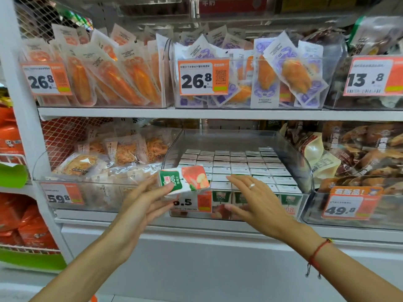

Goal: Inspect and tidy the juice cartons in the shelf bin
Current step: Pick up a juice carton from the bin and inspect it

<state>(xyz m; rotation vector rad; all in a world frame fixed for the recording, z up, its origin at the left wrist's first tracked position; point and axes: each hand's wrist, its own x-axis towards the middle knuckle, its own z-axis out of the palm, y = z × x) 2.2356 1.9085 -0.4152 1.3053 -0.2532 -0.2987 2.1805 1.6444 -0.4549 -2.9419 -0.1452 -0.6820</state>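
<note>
1. Mid-task: one juice carton (185,180) out for inspection, not yet returned; packed cartons (236,165) in clear shelf bin (305,171) look neatly rowed.
2. Left hand (141,199) pinches the carton, thumb on the front face, other fingers behind, just above the bin's front-left corner.
3. Carton lies tilted, long axis roughly left-right, apple-print end pointing right.
4. Right hand (256,197) holds nothing, fingers straight, slightly spread, at the bin's front rim.

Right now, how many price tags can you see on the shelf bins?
6: top shelf left, middle, right; lower shelf left, juice bin partly behind the left hand, right.
</note>
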